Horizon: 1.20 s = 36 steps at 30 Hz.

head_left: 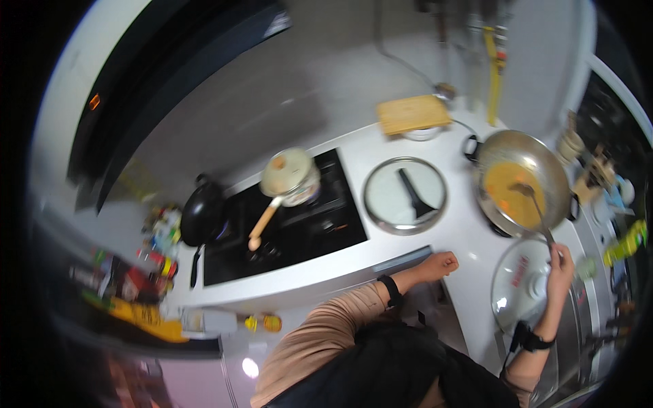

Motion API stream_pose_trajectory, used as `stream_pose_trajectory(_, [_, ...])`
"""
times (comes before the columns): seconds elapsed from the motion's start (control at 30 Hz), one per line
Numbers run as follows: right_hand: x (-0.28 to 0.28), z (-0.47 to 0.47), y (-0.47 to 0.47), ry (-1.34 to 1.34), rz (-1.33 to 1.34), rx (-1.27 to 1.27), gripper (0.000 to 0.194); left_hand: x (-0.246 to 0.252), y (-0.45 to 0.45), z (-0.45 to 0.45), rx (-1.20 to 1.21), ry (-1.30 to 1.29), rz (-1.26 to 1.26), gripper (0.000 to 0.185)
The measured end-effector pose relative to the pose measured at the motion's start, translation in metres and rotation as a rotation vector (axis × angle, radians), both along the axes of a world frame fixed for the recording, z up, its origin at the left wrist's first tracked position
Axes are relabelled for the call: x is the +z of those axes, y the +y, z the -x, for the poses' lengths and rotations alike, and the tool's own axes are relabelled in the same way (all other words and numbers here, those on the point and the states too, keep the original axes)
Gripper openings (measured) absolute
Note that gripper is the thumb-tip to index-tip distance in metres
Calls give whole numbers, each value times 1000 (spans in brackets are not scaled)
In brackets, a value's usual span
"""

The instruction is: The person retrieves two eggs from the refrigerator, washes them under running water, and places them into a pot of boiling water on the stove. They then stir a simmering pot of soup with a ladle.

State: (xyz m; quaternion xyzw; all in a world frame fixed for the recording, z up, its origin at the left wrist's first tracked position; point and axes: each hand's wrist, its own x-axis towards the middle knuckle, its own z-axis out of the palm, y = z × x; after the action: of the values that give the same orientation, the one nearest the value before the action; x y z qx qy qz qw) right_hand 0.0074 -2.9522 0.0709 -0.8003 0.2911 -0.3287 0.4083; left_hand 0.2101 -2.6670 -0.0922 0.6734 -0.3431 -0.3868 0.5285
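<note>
My right hand (561, 262) grips the handle of a metal ladle (538, 208), whose bowl end rests in yellow-orange soup (502, 183) with orange pieces. The soup lies in a wide two-handled steel pot (548, 153) at the right of the counter. Beneath my right forearm lies a glass lid (515, 296) with a white knob. My left hand (443, 265), loosely curled and holding nothing visible, hovers over the counter's front edge. Beyond it, a round glass lid (382, 199) with a steel rim and a black handle lies on the counter.
On the black cooktop (306, 245) stand a lidded saucepan (291, 178) with a wooden handle and a black pan (201, 217) at the left. A wooden cutting board (413, 115) rests on a bowl near the wall. Bottles (163, 264) crowd the left end; a yellow-green bottle (626, 242) stands far right.
</note>
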Motion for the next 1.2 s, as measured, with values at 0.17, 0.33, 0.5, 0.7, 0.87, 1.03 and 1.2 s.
stream_pose_trajectory(0.17, [-4,6,-2,174,-26,36,27,26,102,21,295,3,-22,18])
stream_pose_trajectory(0.33, [-27,14,-13,258,115,-47,45,32,183,39,480,-98,-61,18])
stream_pose_trajectory(0.5, [-42,12,-6,49,482,-86,46,31,246,52,576,-160,12,20])
stream_pose_trajectory(0.7, [-41,-69,160,80,657,172,31,14,358,87,622,-119,125,17])
stream_pose_trajectory(0.87, [-50,-121,373,-26,338,594,23,10,488,130,799,-232,47,18])
stream_pose_trajectory(1.03, [-40,-132,546,66,243,1055,19,29,610,196,1111,-252,-80,18])
stream_pose_trajectory(1.2, [-35,-161,662,54,193,1363,18,45,669,280,1513,-167,-219,20])
